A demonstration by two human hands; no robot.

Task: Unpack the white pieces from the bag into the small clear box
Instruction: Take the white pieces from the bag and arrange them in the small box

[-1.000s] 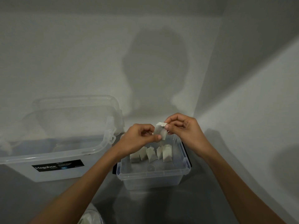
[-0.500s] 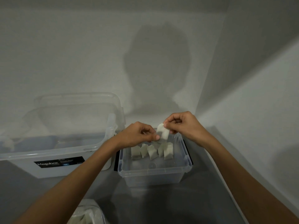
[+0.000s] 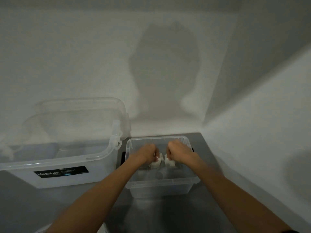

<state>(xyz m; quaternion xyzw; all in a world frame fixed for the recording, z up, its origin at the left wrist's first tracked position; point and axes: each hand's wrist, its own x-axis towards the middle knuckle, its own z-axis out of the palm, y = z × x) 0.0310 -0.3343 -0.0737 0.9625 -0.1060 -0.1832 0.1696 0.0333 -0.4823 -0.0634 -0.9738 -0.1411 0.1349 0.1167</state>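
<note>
Fingers of both hands curl down inside the small clear box (image 3: 161,182), which sits on the grey table (image 3: 168,216) in the corner of the walls. The left hand (image 3: 146,154) pinches one of the white pieces (image 3: 155,164) at its top edge. The right hand (image 3: 179,153) has its fingers clenched against a neighbouring piece just beside it, but motion blur hides whether it grips that piece or only touches it.

The pieces stand directly below the fingertips, near the middle of the box floor, in a short row that runs left to right across the box. Both hands are about equally near; the left is over the left end of the row and the right over the right end. Setting the pieces down probably calls for little more than a straight release downward.

The bag cannot be made out clearly; only something pale shows at the lower edge under the left forearm.

To the left stands a large clear tub (image 3: 70,158) with its lid (image 3: 80,105) leaning behind it. Its black label (image 3: 61,171) reads "Megabox" in white; the smaller print and a blue patch on it are too small to read.
</note>
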